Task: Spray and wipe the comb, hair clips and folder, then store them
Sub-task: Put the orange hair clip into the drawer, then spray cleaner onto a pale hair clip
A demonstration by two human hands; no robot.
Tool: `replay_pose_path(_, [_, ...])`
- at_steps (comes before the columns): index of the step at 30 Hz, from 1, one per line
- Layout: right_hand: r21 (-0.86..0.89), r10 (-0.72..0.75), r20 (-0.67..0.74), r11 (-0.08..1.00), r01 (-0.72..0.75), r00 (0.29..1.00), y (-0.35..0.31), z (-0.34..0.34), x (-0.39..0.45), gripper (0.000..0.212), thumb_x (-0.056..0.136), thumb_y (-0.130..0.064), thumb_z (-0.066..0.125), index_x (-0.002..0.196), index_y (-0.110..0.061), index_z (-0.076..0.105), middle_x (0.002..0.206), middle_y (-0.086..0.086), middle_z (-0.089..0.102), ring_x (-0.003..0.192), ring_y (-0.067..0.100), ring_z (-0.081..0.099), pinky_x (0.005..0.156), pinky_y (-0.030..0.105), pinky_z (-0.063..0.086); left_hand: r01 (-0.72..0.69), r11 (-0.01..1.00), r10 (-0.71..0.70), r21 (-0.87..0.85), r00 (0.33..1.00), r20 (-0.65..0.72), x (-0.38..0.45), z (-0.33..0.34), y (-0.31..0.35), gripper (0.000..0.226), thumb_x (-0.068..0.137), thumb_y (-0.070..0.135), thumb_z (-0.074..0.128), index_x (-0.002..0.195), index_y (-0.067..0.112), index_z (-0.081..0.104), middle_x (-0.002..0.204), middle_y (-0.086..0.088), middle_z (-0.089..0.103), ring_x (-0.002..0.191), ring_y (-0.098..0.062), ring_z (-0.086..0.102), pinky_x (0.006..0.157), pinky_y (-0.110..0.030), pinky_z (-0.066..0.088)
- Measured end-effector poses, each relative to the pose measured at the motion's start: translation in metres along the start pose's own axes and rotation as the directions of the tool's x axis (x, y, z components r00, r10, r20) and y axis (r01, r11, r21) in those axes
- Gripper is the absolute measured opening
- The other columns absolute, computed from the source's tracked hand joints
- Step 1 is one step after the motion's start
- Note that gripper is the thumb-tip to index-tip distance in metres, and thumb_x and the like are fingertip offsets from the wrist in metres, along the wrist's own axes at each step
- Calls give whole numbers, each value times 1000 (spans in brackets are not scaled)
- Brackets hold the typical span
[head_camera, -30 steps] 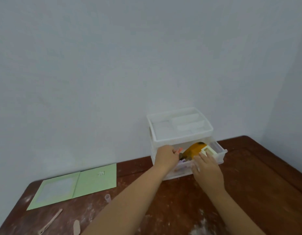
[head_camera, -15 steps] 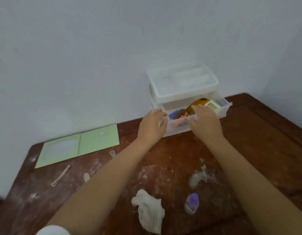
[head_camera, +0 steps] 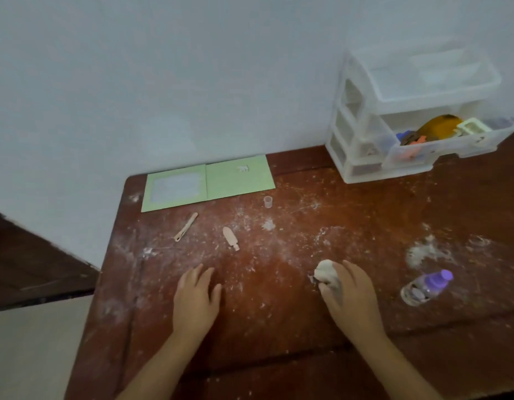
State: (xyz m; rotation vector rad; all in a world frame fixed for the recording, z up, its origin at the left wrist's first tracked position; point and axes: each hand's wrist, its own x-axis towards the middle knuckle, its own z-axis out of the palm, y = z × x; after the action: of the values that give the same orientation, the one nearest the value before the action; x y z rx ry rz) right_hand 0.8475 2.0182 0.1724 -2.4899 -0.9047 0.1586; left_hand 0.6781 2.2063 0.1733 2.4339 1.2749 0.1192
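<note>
Currently the right hand grips a white cloth on the dusty worktop. Left hand rests flat, fingers relaxed. Green folder lies open at the back edge. Comb and clips sit in the organiser's open drawer. Spray bottle lies right of the cloth.

Folder at back left of counter, against wall; drawers at back right. Cup just before folder. Cloth front centre, bottle to its right.
</note>
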Motion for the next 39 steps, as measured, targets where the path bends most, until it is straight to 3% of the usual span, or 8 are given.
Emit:
replay_pose_path(5, [106, 151, -305, 987, -124, 940, 7, 3, -17, 52, 84, -38, 41, 95, 8, 62, 97, 27, 62, 92, 42, 58, 84, 40, 44, -40, 998, 39, 39, 999, 25, 5, -2, -25, 46, 94, 31, 42, 134, 9, 43, 144, -13, 39, 137, -30, 29, 113, -42, 23])
replay_pose_path(9, [303, 450, -467, 890, -340, 761, 29, -9, -36, 64, 74, -41, 39, 94, 18, 53, 87, 34, 55, 87, 47, 53, 80, 38, 31, -88, 988, 80, 124, 994, 71, 10, 6, -24, 50, 92, 38, 40, 130, 6, 48, 141, -16, 43, 134, -34, 34, 110, -46, 27])
replay_pose_path(14, [597, 713, -392, 678, -429, 582, 54, -26, -12, 77, 78, -25, 69, 135, 5, 27, 134, 25, 39, 124, 36, 39, 105, 40, 30, -36, 986, 27, 162, 998, 55, 18, 7, -13, 45, 90, 38, 46, 124, 9, 51, 133, -13, 48, 127, -30, 39, 109, -48, 28])
replay_pose_path(22, [654, 676, -319, 664, -362, 664, 32, -36, 14, 26, 88, -11, 56, 110, 0, 45, 85, 7, 49, 83, 24, 50, 72, 26, 33, -162, 962, 150, 219, 986, 73, 66, 1, 34, 51, 89, 45, 45, 126, 11, 42, 122, -12, 51, 115, -29, 46, 91, -38, 43])
replay_pose_path(27, [572, 505, -293, 773, -274, 812, 0, -36, 5, 45, 90, -11, 53, 128, 0, 33, 69, -4, 47, 61, 16, 48, 54, 26, 36, -179, 946, 145, 271, 979, 140, 88, 4, 35, 49, 95, 34, 38, 135, 7, 33, 122, -13, 55, 111, -30, 53, 86, -38, 47])
replay_pose_path(30, [551, 410, -188, 796, -249, 893, -16, -36, 2, 64, 87, -12, 58, 140, -15, 23, 73, -6, 51, 61, 14, 52, 55, 22, 42, -179, 951, 154, 251, 981, 115, 89, 2, 29, 41, 97, 22, 32, 136, 11, 36, 120, -15, 57, 106, -30, 57, 83, -37, 47])
replay_pose_path(34, [551, 250, 27, 804, -223, 968, -46, -36, 1, 74, 84, -12, 61, 129, -44, 11, 76, -12, 52, 57, 7, 55, 49, 13, 45, -94, 993, 98, -76, 994, 46, 81, -11, 25, 31, 94, 14, 41, 118, 10, 61, 107, -19, 62, 87, -32, 62, 68, -31, 44])
replay_pose_path(39, [528, -22, 203, 844, -91, 979, -85, -38, -9, 66, 85, -8, 59, 108, -56, 18, 79, -21, 53, 59, -10, 51, 56, 6, 39, 37, 843, -53, -537, 998, -16, 38, -30, 31, 19, 84, 2, 58, 99, 3, 69, 97, -13, 66, 81, -18, 56, 71, -20, 35])
